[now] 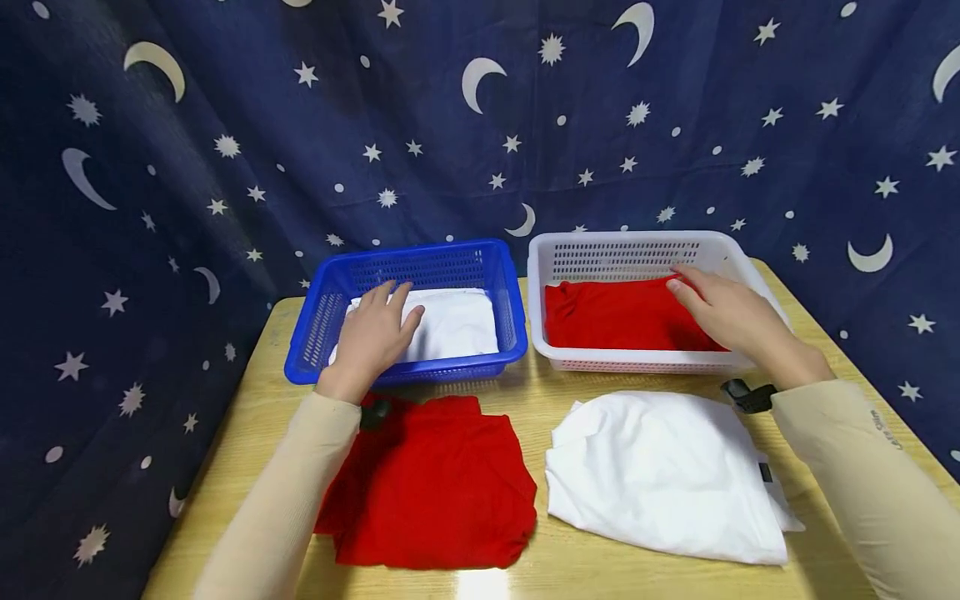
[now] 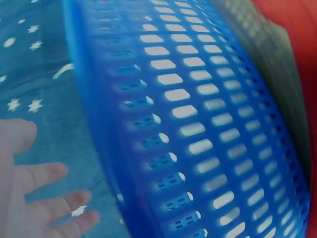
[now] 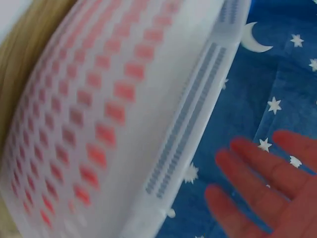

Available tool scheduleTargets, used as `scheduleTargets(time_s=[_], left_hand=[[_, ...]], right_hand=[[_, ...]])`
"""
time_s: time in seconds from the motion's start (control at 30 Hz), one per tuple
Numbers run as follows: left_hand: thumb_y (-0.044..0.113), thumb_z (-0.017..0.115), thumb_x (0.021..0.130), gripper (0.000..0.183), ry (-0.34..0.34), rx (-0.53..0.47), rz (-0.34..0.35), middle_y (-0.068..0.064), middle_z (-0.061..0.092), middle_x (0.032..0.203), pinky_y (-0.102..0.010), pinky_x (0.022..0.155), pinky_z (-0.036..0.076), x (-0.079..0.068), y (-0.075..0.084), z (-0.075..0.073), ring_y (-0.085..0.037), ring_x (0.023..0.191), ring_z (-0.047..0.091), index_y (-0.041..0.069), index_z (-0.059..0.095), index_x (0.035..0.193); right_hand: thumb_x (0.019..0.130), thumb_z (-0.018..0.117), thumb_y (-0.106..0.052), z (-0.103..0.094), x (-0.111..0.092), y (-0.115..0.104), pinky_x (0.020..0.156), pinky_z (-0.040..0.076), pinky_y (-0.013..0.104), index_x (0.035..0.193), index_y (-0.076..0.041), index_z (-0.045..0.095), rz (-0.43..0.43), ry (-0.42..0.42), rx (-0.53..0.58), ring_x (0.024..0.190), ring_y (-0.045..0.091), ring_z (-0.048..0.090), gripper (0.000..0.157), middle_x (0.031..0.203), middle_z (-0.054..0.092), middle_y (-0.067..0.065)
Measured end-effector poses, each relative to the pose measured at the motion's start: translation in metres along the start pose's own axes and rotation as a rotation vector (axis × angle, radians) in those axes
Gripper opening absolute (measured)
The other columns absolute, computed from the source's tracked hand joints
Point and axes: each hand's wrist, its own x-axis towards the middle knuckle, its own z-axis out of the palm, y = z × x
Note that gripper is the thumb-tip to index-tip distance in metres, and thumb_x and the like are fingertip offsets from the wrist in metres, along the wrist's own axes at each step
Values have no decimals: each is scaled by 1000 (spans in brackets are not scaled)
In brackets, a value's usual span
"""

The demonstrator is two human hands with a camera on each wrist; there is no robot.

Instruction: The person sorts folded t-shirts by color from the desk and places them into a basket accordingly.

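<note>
My left hand (image 1: 372, 337) hovers over the blue basket (image 1: 420, 368), its fingers spread and nothing in them. Inside that basket lies a folded white cloth (image 1: 457, 321). On the other side my right hand (image 1: 731, 312) reaches over the white basket (image 1: 645, 358), fingers loosely extended. A folded red cloth (image 1: 615, 317) fills much of the white basket's floor. Both wrist views show bare, parted fingers beyond the basket rims: the left fingers (image 2: 54, 203) past the blue wall, the right fingers (image 3: 257, 183) past the white one.
A red garment (image 1: 442, 492) lies folded on the wooden table (image 1: 543, 550) in front of the blue basket. In front of the white basket rests a folded white garment (image 1: 660, 475). A dark blue curtain (image 1: 420, 100) with moons and stars hangs behind and to the sides.
</note>
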Motion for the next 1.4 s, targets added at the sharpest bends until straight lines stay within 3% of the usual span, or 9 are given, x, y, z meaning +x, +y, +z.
scheduleTargets(time_s=[0.13,0.2,0.3,0.4,0.57,0.87,1.03,1.2,1.4], left_hand=[[39,42,91,36,134,-149,-49,-11,52,95,-44,70,43,-19,-8,-6,-27,88,49,9,59,97],[37,44,91,32,162,-217,-89,-7,51,81,-38,60,39,-30,-14,-8,-24,73,48,10,58,84],[38,43,92,32,153,-296,-123,-5,49,69,-33,55,33,-43,-23,-9,-21,61,44,11,57,80],[43,41,91,35,115,-378,-151,-4,52,67,-32,56,34,-55,-29,-8,-20,61,46,13,58,86],[52,39,89,42,80,-490,-234,-5,59,74,-32,58,41,-68,-35,-10,-18,66,56,15,59,93],[54,35,90,49,21,-541,-353,-10,55,72,-31,53,40,-81,-50,-12,-22,63,52,10,58,93],[54,34,90,54,-54,-611,-405,-10,51,69,-30,53,41,-88,-69,-13,-21,62,52,4,54,88],[51,35,91,61,-189,-735,-443,-10,61,75,-31,64,50,-98,-89,-14,-21,70,60,-6,55,91],[50,42,89,67,-365,-808,-420,-23,58,108,-40,76,49,-102,-101,-2,-33,94,58,-9,50,118]], right_hand=[[94,28,-46,15,-4,-9,90,35,52,125,-4,48,-24,77,203,101,35,53,56,112,57,19],[94,32,-43,24,-7,-16,82,44,43,117,-7,55,-42,119,300,88,27,59,49,98,62,12],[94,37,-38,35,-14,-26,70,50,28,104,-11,61,-54,196,424,75,18,61,37,86,63,6],[93,41,-36,43,-19,-38,60,49,22,89,-12,62,-54,259,529,64,17,57,32,72,59,6],[91,46,-37,54,-22,-59,46,42,27,67,-7,51,-43,316,678,50,20,45,39,55,46,8],[91,48,-36,74,-21,-78,42,34,30,61,-8,43,-73,321,794,49,21,38,42,53,38,7],[90,48,-39,83,-16,-83,44,36,29,65,-11,48,-110,229,778,49,22,41,37,55,41,8],[88,51,-40,98,-13,-91,47,39,29,76,-17,56,-154,-15,714,50,19,46,27,56,48,6],[90,51,-32,116,-15,-105,42,44,33,93,-17,60,-215,-288,622,47,20,54,18,58,57,3]])
